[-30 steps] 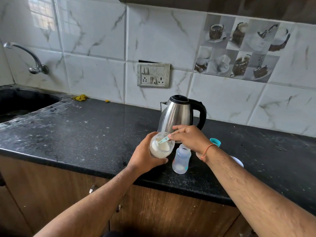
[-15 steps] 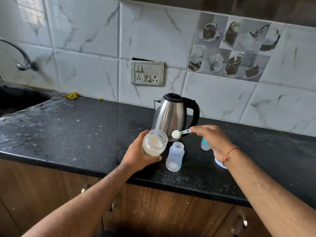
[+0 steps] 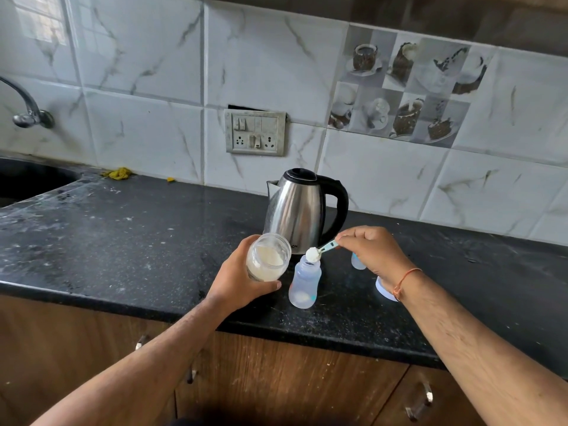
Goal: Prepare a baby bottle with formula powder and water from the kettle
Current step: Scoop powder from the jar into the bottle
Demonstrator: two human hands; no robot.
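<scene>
My left hand (image 3: 238, 279) grips a clear jar of white formula powder (image 3: 267, 258), tilted with its mouth toward me. An open translucent baby bottle (image 3: 304, 281) stands upright on the black counter (image 3: 138, 247) just right of the jar. My right hand (image 3: 373, 252) pinches the handle of a small teal scoop (image 3: 319, 250); its bowl is heaped with powder and hovers right over the bottle's mouth. A steel kettle (image 3: 299, 210) with a black lid and handle stands behind the bottle.
The bottle's teat part (image 3: 358, 261) and a white lid (image 3: 384, 290) lie on the counter partly behind my right hand. A sink (image 3: 27, 179) and tap (image 3: 27, 109) are at far left, a switch socket (image 3: 255, 132) on the tiled wall, wooden cabinets below.
The scoop came out of the jar loaded with powder and moved right and down to the bottle's mouth. My left hand kept holding the jar.
</scene>
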